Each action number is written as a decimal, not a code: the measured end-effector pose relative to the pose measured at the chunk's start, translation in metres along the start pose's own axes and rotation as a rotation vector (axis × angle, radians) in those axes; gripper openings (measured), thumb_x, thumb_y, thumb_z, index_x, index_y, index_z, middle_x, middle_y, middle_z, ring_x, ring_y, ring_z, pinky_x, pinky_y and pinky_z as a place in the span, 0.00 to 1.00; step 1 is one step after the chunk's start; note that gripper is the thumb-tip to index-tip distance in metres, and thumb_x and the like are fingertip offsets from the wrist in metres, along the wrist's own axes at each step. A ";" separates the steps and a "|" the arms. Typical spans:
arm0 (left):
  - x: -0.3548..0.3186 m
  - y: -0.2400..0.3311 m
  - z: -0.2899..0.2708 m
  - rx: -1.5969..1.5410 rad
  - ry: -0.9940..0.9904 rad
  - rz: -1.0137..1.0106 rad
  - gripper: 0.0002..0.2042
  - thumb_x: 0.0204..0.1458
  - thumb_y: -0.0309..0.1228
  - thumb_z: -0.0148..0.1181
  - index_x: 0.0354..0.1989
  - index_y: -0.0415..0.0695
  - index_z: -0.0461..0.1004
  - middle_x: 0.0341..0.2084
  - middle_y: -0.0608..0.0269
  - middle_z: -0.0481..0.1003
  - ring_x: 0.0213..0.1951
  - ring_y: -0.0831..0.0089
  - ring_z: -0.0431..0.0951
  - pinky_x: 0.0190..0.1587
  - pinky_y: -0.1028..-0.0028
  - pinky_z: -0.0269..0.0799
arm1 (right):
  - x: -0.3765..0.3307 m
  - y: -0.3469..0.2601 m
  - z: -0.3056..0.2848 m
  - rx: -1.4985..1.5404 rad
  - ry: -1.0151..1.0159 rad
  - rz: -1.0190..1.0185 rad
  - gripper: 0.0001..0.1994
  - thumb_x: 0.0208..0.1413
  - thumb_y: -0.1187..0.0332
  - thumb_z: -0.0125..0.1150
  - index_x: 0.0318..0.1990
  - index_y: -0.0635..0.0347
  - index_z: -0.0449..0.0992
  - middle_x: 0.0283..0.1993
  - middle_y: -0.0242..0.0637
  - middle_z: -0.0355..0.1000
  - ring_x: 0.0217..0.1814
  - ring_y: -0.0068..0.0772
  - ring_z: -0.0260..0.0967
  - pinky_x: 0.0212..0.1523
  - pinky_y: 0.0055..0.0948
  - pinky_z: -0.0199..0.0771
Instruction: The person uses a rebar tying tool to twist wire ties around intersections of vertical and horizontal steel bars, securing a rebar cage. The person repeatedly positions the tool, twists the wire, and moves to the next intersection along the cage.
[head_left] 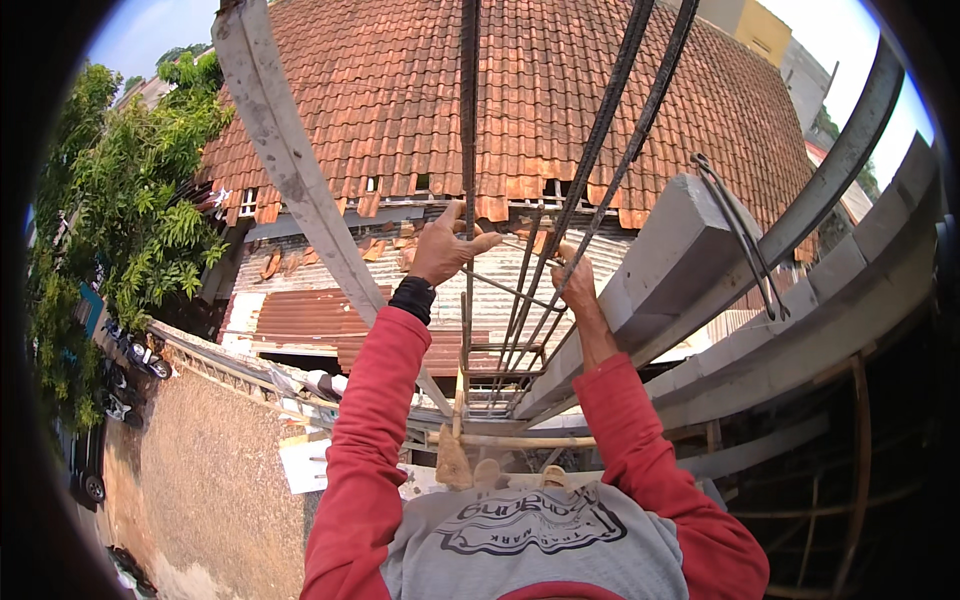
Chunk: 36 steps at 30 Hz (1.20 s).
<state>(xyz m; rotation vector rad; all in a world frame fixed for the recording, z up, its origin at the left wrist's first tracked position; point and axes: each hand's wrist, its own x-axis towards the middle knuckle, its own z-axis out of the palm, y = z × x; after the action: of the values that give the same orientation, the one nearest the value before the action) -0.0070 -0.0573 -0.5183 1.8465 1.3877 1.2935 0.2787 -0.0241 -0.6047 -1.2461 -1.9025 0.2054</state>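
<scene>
Tall ribbed steel rebars (469,120) rise in front of me, tied with thin square stirrups (505,347) lower down. My left hand (448,250), in a red sleeve with a black cuff, rests at the left upright bar. Its thumb and fingers are apart, and one digit crosses the bar. To the right, my right hand (576,280) is closed around a rebar (598,215) of the right-hand pair, fingers curled and partly hidden. A thin steel rod (512,287) slants between the two hands.
A grey block wall (665,255) and a metal beam (835,160) stand close on the right. A pale slanting post (290,130) is at left. Bamboo scaffolding (520,440) crosses near my feet. Beyond lie a tiled roof (390,90), a paved yard (215,450) far below and trees.
</scene>
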 end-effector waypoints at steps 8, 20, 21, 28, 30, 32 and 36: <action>0.002 0.015 0.002 0.112 0.056 -0.016 0.20 0.56 0.40 0.72 0.48 0.42 0.72 0.28 0.59 0.80 0.36 0.64 0.85 0.42 0.62 0.78 | 0.005 -0.005 0.002 0.181 -0.099 0.229 0.22 0.48 0.74 0.57 0.53 0.68 0.79 0.39 0.51 0.79 0.37 0.45 0.77 0.39 0.41 0.75; 0.008 -0.008 0.041 0.363 0.394 0.186 0.14 0.57 0.35 0.61 0.46 0.42 0.67 0.22 0.43 0.77 0.26 0.40 0.79 0.30 0.45 0.71 | 0.002 -0.011 -0.008 0.705 -0.156 0.323 0.15 0.55 0.73 0.55 0.48 0.70 0.76 0.31 0.31 0.63 0.33 0.25 0.57 0.34 0.33 0.64; 0.009 -0.009 0.041 0.375 0.392 0.180 0.14 0.57 0.35 0.61 0.46 0.42 0.67 0.22 0.43 0.77 0.26 0.40 0.79 0.30 0.45 0.71 | 0.003 -0.011 -0.007 0.725 -0.138 0.278 0.16 0.55 0.73 0.55 0.51 0.69 0.76 0.31 0.33 0.63 0.33 0.27 0.58 0.35 0.34 0.65; 0.010 -0.011 0.039 0.319 0.366 0.168 0.15 0.56 0.35 0.62 0.45 0.42 0.68 0.21 0.45 0.76 0.25 0.40 0.79 0.29 0.47 0.72 | 0.009 -0.001 0.006 0.162 -0.122 0.223 0.20 0.55 0.77 0.63 0.57 0.66 0.77 0.48 0.60 0.80 0.49 0.59 0.80 0.44 0.46 0.79; 0.010 -0.012 0.038 0.351 0.370 0.198 0.15 0.55 0.34 0.63 0.46 0.42 0.68 0.22 0.45 0.76 0.25 0.40 0.79 0.29 0.47 0.73 | 0.010 0.006 0.012 0.058 -0.059 0.080 0.17 0.56 0.78 0.62 0.54 0.67 0.78 0.45 0.57 0.80 0.46 0.59 0.80 0.41 0.46 0.79; 0.009 -0.012 0.037 0.347 0.361 0.201 0.16 0.55 0.34 0.64 0.46 0.41 0.68 0.23 0.45 0.77 0.26 0.41 0.79 0.30 0.48 0.74 | 0.013 0.013 0.017 0.420 -0.060 0.262 0.11 0.57 0.81 0.59 0.48 0.69 0.77 0.40 0.53 0.79 0.41 0.56 0.80 0.36 0.43 0.79; 0.007 -0.008 0.037 0.331 0.355 0.204 0.17 0.55 0.34 0.64 0.48 0.40 0.67 0.24 0.45 0.77 0.27 0.41 0.80 0.31 0.49 0.75 | 0.025 0.029 0.026 0.340 -0.017 0.017 0.06 0.53 0.80 0.60 0.38 0.61 0.75 0.26 0.32 0.70 0.25 0.31 0.73 0.23 0.32 0.72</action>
<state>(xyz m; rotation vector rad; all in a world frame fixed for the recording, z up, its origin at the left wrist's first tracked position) 0.0225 -0.0421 -0.5379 2.0919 1.7183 1.6382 0.2760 0.0183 -0.6231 -1.0321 -1.7814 0.5262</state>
